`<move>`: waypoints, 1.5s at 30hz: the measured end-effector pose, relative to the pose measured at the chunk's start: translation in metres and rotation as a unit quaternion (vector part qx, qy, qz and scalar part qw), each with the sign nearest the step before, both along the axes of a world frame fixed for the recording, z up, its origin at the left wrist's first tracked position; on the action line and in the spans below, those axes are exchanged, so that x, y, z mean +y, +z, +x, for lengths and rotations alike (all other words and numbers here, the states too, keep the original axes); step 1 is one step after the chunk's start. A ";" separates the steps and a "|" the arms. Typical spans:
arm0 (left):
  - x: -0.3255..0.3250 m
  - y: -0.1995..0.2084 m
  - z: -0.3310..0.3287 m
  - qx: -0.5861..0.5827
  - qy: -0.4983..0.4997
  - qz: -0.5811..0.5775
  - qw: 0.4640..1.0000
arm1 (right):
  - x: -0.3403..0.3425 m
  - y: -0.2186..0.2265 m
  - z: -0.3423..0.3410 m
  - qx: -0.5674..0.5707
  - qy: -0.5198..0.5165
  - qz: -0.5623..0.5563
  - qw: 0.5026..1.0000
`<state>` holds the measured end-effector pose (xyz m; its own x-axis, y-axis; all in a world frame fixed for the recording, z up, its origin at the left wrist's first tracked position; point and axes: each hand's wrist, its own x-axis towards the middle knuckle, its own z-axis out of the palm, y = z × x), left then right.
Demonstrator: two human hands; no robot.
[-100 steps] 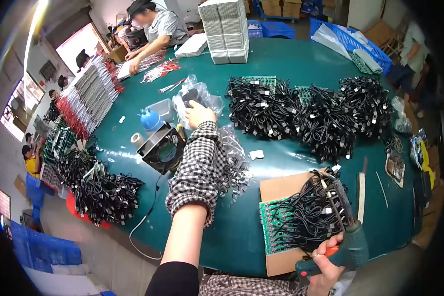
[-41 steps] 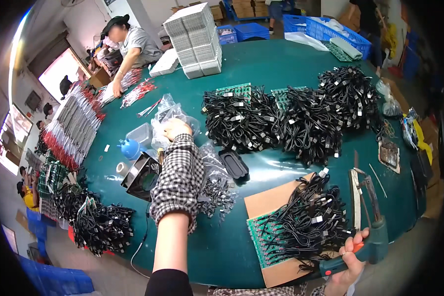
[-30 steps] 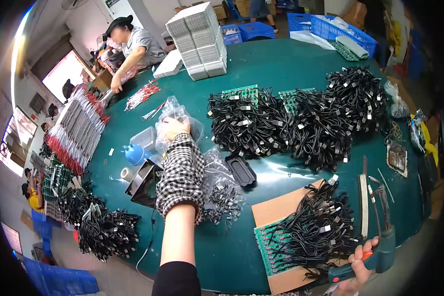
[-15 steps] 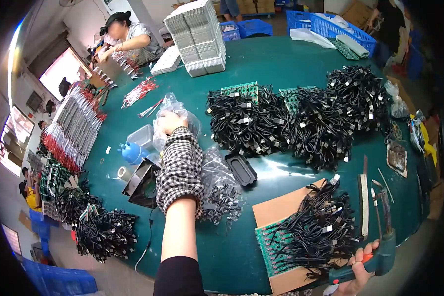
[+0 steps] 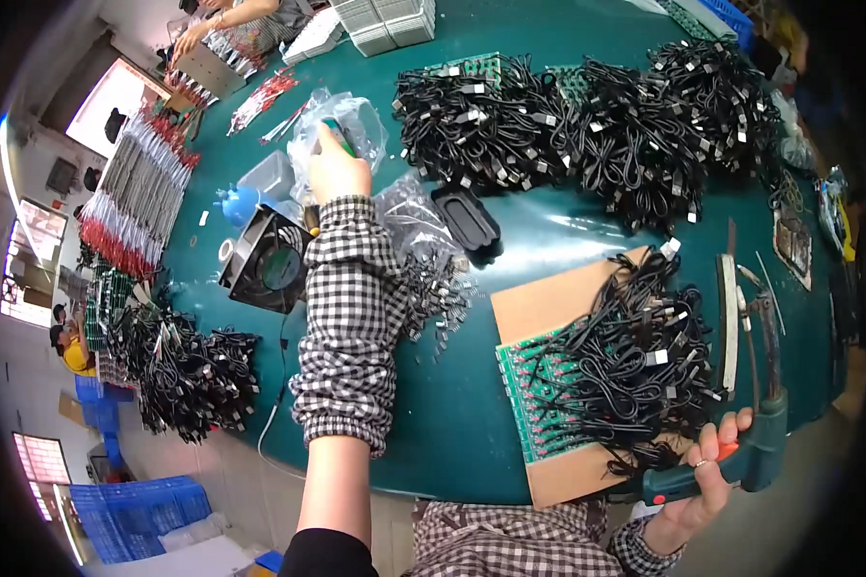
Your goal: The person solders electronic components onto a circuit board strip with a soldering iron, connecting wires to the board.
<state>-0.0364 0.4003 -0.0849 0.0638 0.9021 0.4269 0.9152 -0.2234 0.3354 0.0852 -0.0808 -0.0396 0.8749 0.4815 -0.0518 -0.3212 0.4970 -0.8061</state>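
My left hand reaches across the table to a clear plastic bag. Its closed fingers are at a narrow green-and-black thing in the bag, whose kind I cannot make out. A green soldering gun with an orange trigger is gripped in my right hand at the table's near right edge. Left of it, green circuit boards with black cables on them rest on brown cardboard. Small metal connectors spill from another clear bag beside my left sleeve.
A black fan, a blue rounded thing and a black tray surround my left arm. Heaps of black cables stand at the back right, more cables at the left. Another person's hand is at the far left.
The view has tipped down, so the table things sit higher. The green-and-black thing now shows at my left fingers in the bag. My right hand still grips the soldering gun.
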 end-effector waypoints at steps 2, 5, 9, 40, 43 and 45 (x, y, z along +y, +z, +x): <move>-0.010 0.001 -0.006 0.007 0.009 0.059 0.998 | -0.004 -0.002 0.001 0.012 0.017 0.009 1.000; -0.013 0.003 -0.013 0.039 0.043 0.063 0.996 | -0.007 -0.002 -0.003 0.072 0.011 0.040 0.997; -0.003 0.014 -0.029 -0.007 0.018 0.127 0.992 | -0.013 0.001 -0.003 0.074 0.030 0.022 0.997; 0.012 -0.044 0.009 0.044 -0.143 -0.169 0.974 | -0.007 -0.004 -0.012 0.041 0.018 0.015 0.999; 0.004 -0.036 -0.002 0.021 -0.144 -0.164 0.976 | -0.012 0.000 -0.015 0.029 0.017 0.000 0.999; -0.009 -0.028 -0.020 0.009 -0.147 -0.156 0.977 | -0.013 0.003 -0.018 0.020 0.014 0.004 1.000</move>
